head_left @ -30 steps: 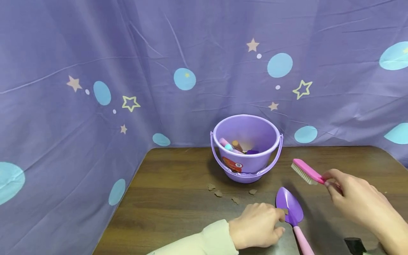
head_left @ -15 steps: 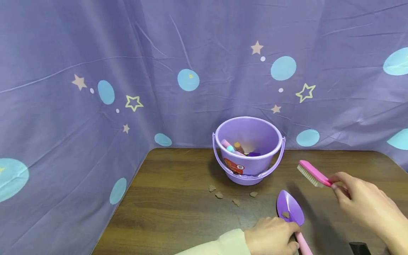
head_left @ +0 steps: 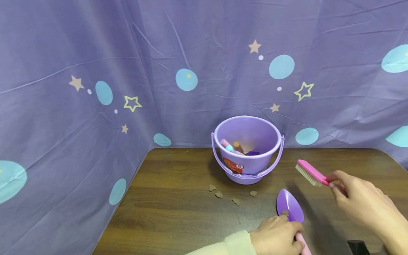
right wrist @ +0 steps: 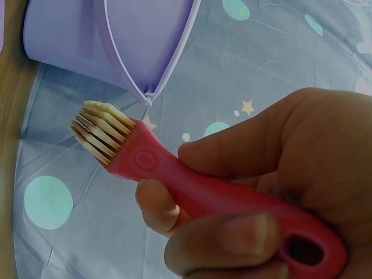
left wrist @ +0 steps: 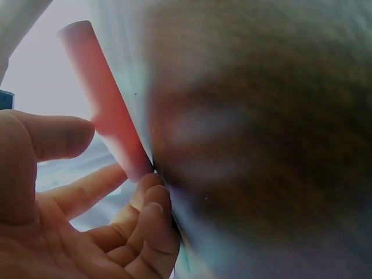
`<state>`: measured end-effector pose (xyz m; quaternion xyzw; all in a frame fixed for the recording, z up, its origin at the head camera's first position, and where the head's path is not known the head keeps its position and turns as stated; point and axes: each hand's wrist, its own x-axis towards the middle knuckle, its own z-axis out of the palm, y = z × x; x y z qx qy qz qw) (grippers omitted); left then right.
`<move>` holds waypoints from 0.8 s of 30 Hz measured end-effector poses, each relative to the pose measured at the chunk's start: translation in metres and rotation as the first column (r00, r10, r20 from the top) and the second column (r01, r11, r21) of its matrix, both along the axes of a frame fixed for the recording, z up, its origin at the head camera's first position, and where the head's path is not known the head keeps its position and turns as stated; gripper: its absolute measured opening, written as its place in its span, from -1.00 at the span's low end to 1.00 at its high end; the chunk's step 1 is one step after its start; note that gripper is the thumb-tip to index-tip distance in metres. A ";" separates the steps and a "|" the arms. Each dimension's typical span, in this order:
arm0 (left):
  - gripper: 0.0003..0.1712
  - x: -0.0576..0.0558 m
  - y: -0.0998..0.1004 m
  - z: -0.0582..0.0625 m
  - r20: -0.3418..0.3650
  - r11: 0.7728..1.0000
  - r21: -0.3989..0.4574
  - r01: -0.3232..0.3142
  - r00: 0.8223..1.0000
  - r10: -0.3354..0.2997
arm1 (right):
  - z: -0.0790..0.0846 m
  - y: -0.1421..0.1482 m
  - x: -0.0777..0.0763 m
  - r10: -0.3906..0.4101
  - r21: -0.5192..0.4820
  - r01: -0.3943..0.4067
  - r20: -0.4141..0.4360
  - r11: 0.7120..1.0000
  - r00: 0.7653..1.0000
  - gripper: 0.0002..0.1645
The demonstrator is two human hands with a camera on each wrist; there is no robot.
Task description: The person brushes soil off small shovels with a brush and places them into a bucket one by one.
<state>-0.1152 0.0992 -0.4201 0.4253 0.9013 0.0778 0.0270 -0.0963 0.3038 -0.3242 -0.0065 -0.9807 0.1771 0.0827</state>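
My left hand (head_left: pixel 276 235) is at the neck of a toy trowel with a purple blade (head_left: pixel 288 203) and a pink handle (head_left: pixel 304 248). In the left wrist view, its thumb and index finger meet the handle (left wrist: pixel 104 99), the other fingers curled. The trowel lies face up on the table, a small brown scrap (head_left: pixel 285 213) on its blade. My right hand (head_left: pixel 363 198) holds a pink brush (head_left: pixel 310 171) by its handle above the table, pale bristles downward. In the right wrist view, fingers and thumb wrap the brush handle (right wrist: pixel 226 197).
A lilac bucket (head_left: pixel 245 179) with several colourful items inside stands at the back. Several brown scraps (head_left: pixel 219 194) lie on the wooden table (head_left: pixel 165 202) in front of it. A black object (head_left: pixel 357 246) shows at the bottom right. A purple patterned curtain (head_left: pixel 204 53) hangs behind.
The left hand has let a brown scrap go onto the trowel blade and moved down to the trowel's handle. The right hand still holds the brush in nearly the same place.
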 end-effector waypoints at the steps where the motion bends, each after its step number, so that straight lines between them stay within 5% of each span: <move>1: -0.83 0.000 -0.001 0.000 -0.001 1.000 0.005 -0.003 1.000 0.003 | -0.001 0.000 0.000 0.000 0.004 0.000 -0.008 1.000 1.000 -0.70; 24: -0.81 0.004 -0.003 0.001 0.062 0.997 0.024 -0.071 0.996 0.070 | 0.002 -0.007 -0.001 0.008 0.015 -0.008 -0.006 1.000 1.000 -0.76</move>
